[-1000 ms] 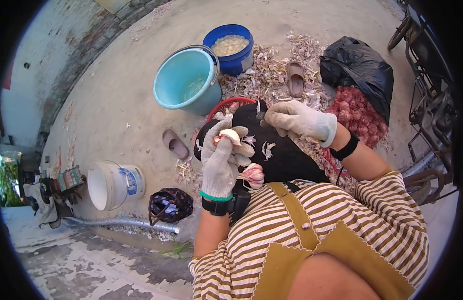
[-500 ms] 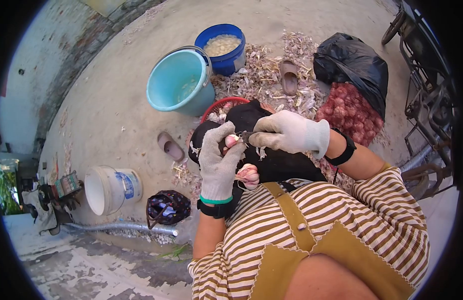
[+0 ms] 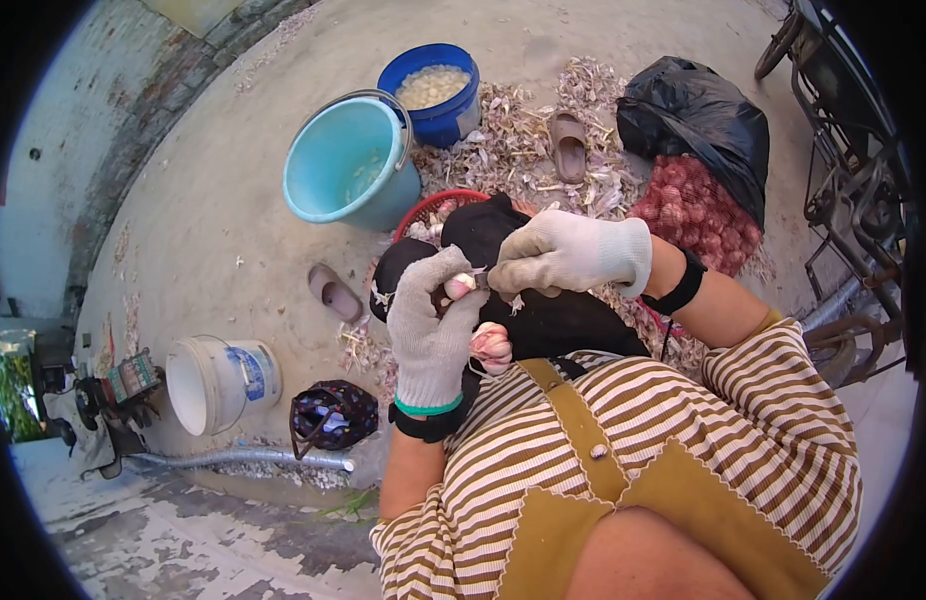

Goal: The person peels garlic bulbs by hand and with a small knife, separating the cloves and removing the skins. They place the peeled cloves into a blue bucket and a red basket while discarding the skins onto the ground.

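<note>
My left hand (image 3: 429, 332), in a pale knit glove, pinches a garlic clove (image 3: 459, 287) between thumb and forefinger. The clove shows pink skin and a white patch at its tip. A pink-streaked garlic bulb (image 3: 492, 348) sits against the lower side of the same hand, over my lap. My right hand (image 3: 568, 255), also gloved, is closed round a small knife (image 3: 482, 281), its handle hidden in the fingers. The short dark blade is right at the clove's tip. Bits of white skin lie on my dark trousers (image 3: 573, 325).
Beyond my knees stand a red basket (image 3: 411, 217) of garlic, a light-blue bucket (image 3: 303, 170) and a dark-blue bucket (image 3: 470, 112) of peeled cloves. Garlic skins (image 3: 513, 150), a slipper (image 3: 569, 150), a red mesh sack (image 3: 693, 215) and a black bag (image 3: 698, 120) lie ahead. A white bucket (image 3: 198, 385) lies left.
My right hand has tilted, bringing its fingertips and the knife slightly lower and closer to the clove. The whole view has shifted a little. Both hands keep their hold.
</note>
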Available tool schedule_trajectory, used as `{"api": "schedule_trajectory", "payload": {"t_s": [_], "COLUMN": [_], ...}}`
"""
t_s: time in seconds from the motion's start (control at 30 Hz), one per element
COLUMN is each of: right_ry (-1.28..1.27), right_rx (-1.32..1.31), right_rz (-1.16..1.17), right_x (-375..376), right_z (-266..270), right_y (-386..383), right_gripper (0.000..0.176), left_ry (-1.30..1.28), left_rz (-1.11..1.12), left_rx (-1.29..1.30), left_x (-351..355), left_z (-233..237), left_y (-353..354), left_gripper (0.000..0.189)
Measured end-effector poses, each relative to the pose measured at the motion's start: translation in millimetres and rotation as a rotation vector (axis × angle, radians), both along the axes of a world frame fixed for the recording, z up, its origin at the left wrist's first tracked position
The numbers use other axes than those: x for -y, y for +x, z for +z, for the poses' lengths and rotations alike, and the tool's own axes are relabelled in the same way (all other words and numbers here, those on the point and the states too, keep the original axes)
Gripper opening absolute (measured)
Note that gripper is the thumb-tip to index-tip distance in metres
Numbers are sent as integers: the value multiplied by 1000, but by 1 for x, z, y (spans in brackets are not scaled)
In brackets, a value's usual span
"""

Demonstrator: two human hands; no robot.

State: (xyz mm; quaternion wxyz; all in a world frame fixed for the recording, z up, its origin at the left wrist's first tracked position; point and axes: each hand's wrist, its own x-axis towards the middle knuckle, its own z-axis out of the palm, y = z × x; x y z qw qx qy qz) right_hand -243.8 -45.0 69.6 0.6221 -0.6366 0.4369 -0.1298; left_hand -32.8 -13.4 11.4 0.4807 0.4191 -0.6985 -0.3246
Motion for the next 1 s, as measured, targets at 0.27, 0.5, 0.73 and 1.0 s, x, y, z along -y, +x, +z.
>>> {"api": "schedule_trajectory", "payload": {"t_s": [0.27, 0.5, 0.73, 1.0], "right_ry": [40, -390, -451, -415], "right_rx": [81, -64, -40, -684], "right_rz": [-52, 21, 6, 1], "right_x": [-5, -10, -16, -15], "right_z": [-10, -15, -25, -37], "right_y": [-5, -4, -13, -27], "right_gripper": [24, 24, 24, 38], "left_ry": [868, 952, 762, 674], "left_rz": [-418, -465, -219, -130], "left_rx": [-800, -707, -914, -761], "left_x": [-1, 6, 3, 3], "left_z": [-9, -11, -9, -3], "left_y": [5, 9, 2, 5], "left_gripper": [37, 29, 26, 38]}}
